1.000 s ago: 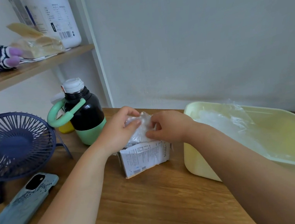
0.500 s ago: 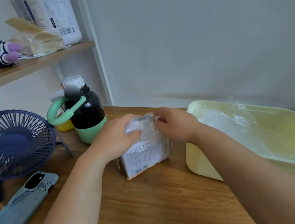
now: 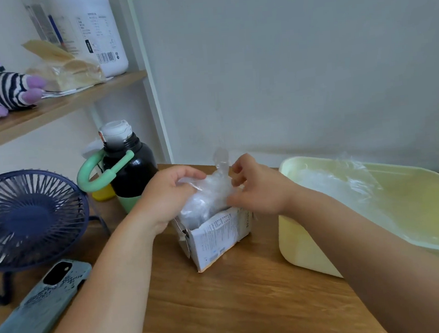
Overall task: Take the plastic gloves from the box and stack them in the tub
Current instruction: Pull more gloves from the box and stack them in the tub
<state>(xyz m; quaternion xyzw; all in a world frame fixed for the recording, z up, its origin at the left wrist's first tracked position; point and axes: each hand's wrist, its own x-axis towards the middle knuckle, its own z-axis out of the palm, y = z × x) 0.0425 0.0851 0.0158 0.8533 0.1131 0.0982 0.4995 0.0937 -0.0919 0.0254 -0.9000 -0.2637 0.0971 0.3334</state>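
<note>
No wording can be read anywhere in this scene. A white jug (image 3: 92, 31) on the shelf (image 3: 51, 111) carries a barcode (image 3: 105, 57) and blocks of small dark print on its label, all too fine to make out. The cardboard box (image 3: 218, 234) on the bench (image 3: 224, 310) shows rows of tiny print on its facing side, which are just as illegible.
</note>
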